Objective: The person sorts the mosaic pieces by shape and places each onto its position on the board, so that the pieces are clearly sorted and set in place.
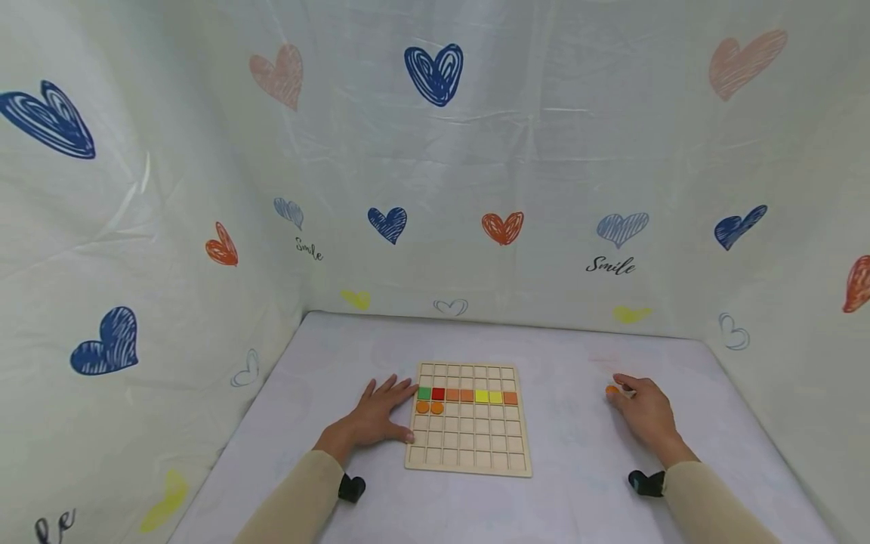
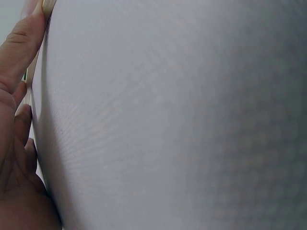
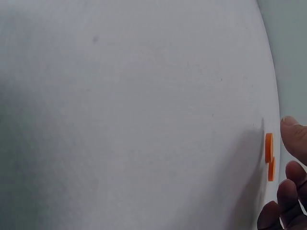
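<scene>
The left hand (image 1: 372, 415) lies spread at the board's left side, its thumb against the edge and its forefinger reaching the edge higher up, beside the coloured row. The right hand (image 1: 646, 415) is well to the right of the board, fingers bent and thumb parted from them, held low over the desk (image 1: 571, 461). Two loose discs (image 3: 269, 147), both orange, lie flat there, one partly overlapping the other in the right wrist view; a gap shows between them and the thumb. They are round, so no long axis shows; seen from the head, orange peeks out just at the fingertips. Between the hands sits the board (image 1: 467, 459), flat, its sides running away from the person and its near right corner turned slightly closer. It is a grid of seven columns; the third row from the far edge holds coloured squares (image 1: 481, 397): green, red, two orange, two yellow, orange. Directly below, two orange counters (image 1: 423, 408) fill the first two cells from the left. Behind the desk hangs a white curtain (image 1: 564, 174) printed with hearts and "Smile".
</scene>
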A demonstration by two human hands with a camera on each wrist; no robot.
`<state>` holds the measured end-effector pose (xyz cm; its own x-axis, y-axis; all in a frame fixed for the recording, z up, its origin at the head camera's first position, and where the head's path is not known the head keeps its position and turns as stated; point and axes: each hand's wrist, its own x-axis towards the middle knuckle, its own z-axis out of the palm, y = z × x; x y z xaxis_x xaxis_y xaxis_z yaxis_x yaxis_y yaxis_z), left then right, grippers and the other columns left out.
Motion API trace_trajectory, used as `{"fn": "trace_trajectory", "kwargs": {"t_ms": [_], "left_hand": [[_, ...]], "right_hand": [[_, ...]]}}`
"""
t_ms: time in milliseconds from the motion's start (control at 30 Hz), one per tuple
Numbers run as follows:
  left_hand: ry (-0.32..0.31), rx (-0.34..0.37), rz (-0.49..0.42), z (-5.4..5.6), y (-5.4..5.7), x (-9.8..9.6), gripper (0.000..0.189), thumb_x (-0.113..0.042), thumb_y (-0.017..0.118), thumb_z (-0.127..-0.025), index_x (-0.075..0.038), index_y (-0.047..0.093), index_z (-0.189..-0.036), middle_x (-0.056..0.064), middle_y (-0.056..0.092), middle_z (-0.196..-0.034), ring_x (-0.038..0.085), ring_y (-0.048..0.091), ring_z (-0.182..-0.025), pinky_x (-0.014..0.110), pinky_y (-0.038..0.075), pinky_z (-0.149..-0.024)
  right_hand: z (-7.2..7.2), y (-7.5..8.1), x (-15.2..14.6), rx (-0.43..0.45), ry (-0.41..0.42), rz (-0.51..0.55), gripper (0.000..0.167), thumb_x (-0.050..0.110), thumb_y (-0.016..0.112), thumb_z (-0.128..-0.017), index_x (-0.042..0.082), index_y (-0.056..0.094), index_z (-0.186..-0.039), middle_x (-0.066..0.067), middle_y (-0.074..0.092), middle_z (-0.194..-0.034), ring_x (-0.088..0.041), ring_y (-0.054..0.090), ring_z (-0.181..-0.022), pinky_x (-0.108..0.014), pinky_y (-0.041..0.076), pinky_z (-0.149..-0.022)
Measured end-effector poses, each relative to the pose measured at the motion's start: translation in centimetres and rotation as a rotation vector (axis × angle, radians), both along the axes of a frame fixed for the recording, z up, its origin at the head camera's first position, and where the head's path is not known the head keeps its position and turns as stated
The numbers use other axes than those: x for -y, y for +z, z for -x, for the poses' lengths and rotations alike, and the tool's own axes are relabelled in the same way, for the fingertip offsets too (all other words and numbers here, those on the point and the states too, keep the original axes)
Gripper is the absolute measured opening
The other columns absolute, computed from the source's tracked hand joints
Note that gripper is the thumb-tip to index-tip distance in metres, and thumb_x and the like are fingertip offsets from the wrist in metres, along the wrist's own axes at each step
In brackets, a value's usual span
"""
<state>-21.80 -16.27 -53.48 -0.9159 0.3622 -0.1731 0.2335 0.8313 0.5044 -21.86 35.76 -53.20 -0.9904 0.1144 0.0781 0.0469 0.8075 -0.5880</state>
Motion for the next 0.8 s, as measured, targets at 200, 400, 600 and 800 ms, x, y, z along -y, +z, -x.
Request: {"fn": "trace_trajectory", "kwargs": {"t_ms": [200, 400, 600, 800], "left_hand": [[-0.004, -0.001, 0.01, 0.01, -0.06, -0.02, 0.101, -0.049, 0.092, -0.076, -0.024, 0.045, -0.162, 0.003, 0.036, -0.172, 0.033, 0.016, -0.164, 0.06, 0.001, -0.133], [-0.006, -0.005, 0.012, 0.01, -0.08, -0.07, 0.101, -0.048, 0.092, -0.076, -0.024, 0.045, -0.162, 0.003, 0.036, -0.172, 0.033, 0.016, -0.164, 0.06, 0.001, -0.133], [-0.007, -0.005, 0.012, 0.03, -0.04, -0.02, 0.101, -0.049, 0.092, -0.077, -0.024, 0.044, -0.162, 0.002, 0.036, -0.172, 0.032, 0.016, -0.165, 0.059, 0.0, -0.133], [-0.004, -0.003, 0.013, 0.0, -0.01, 0.05, 0.101, -0.049, 0.092, -0.077, -0.024, 0.044, -0.162, 0.003, 0.036, -0.172, 0.032, 0.015, -0.165, 0.059, 0.0, -0.133]], "right_hand": [[0.07, -0.5, -0.72, 0.052, -0.021, -0.021, 0.05, 0.021, 0.069, -0.099, -0.006, 0.061, -0.141, -0.032, 0.064, -0.119, -0.046, 0.061, -0.106, -0.06, 0.05, -0.092], [0.53, -0.52, -0.62, 0.098, -0.057, -0.012, 0.049, 0.02, 0.068, -0.1, -0.009, 0.061, -0.139, -0.034, 0.064, -0.122, -0.05, 0.061, -0.112, -0.064, 0.05, -0.097], [0.84, -0.69, -0.51, 0.106, -0.069, -0.006, 0.047, 0.018, 0.066, -0.101, -0.014, 0.062, -0.135, -0.034, 0.065, -0.12, -0.052, 0.061, -0.113, -0.063, 0.05, -0.097], [0.56, -0.65, 0.2, 0.082, -0.063, 0.02, 0.04, 0.022, 0.068, -0.102, -0.007, 0.069, -0.129, -0.035, 0.062, -0.129, -0.055, 0.057, -0.122, -0.067, 0.046, -0.103]]}}
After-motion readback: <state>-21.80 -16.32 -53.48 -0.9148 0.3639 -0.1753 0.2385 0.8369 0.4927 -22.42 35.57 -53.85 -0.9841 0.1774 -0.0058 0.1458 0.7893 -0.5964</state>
